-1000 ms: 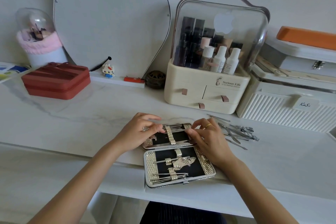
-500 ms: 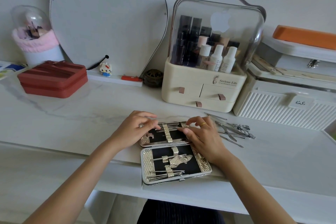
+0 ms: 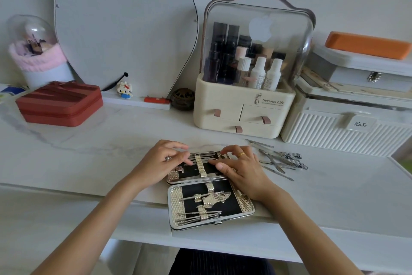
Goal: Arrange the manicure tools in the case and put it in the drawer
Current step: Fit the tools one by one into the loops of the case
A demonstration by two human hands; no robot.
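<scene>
**A:** What sits at the far left of the white marble-look counter [image 3: 93, 154]?

**B:** A clear-domed brush holder wrapped in pink cloth [image 3: 35, 51] stands against the wall. In front of it lies a closed red zip case [image 3: 60, 104]. Further right, on a narrow ledge, stand a small cat figurine [image 3: 124, 90] and a red lighter-like object [image 3: 156, 100].

**A:** Where is the manicure case?

**B:** The silver manicure case [image 3: 176, 205] lies open near the front edge of the counter, its black lining up. Thin metal tools are held under silver straps in both halves.

**A:** And the hands?

**B:** The left hand [image 3: 159, 164] rests on the left end of the far half, its fingers curled down onto the tools there. The right hand [image 3: 242, 168] rests on the right end of the same half, thumb pressing near the middle strap, fingertips bent onto the top edge. I cannot tell whether either hand is pinching a tool.

**A:** What lies right of that?

**B:** A heap of loose manicure tools [image 3: 281, 159], clippers and nippers among them, lies on the counter just beside the right hand. Behind stands a cream cosmetics organiser [image 3: 240, 114] with three small drawers and a clear lid over bottles. At the far right is a white ribbed box [image 3: 343, 134].
</scene>
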